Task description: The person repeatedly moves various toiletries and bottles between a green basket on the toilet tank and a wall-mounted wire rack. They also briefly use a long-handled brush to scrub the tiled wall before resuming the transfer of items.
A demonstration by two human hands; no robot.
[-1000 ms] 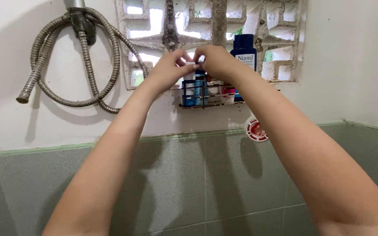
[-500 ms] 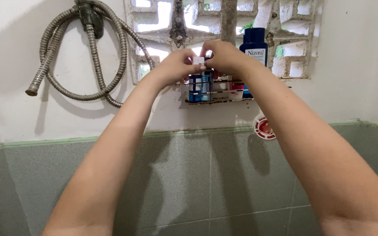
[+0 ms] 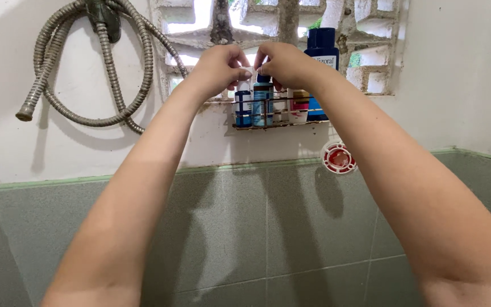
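- Since a moment ago the view has tipped slightly, so the rusty wire wall rack (image 3: pixel 279 122) sits a little lower and further left in the picture; both hands have stayed at the same spot above it, which suggests the work on the small bottle's top is ongoing rather than finished.
- The left hand (image 3: pixel 218 67) is raised to the rack, its thumb and forefinger pinched together on a small white cap (image 3: pixel 248 72). The other fingers are curled in.
- The right hand (image 3: pixel 281 62) meets it from the other side, fingertips closed at the dark neck of the small teal-blue plastic bottle (image 3: pixel 262 102); how firmly it grips cannot be told, since the knuckles hide the contact.
- The teal-blue bottle stands upright inside the rack, near its left end, with the white cap just above and beside its top, touching or nearly so.
- It is slim and cylindrical with a darker blue top section and a pale label band; the rack's front wires cross its lower half.
- Just to its left is a small white-and-blue bottle (image 3: pixel 242 107); to its right, a short white-and-pink container (image 3: pixel 299 105).
- A tall dark blue bottle (image 3: pixel 320 51) stands at the rack's right end against the patterned concrete vent block (image 3: pixel 370 51).
- A coiled grey metal shower hose (image 3: pixel 95 62) hangs well to the left, and a round red-and-white suction fitting (image 3: pixel 338 158) sits on the wall below the rack.
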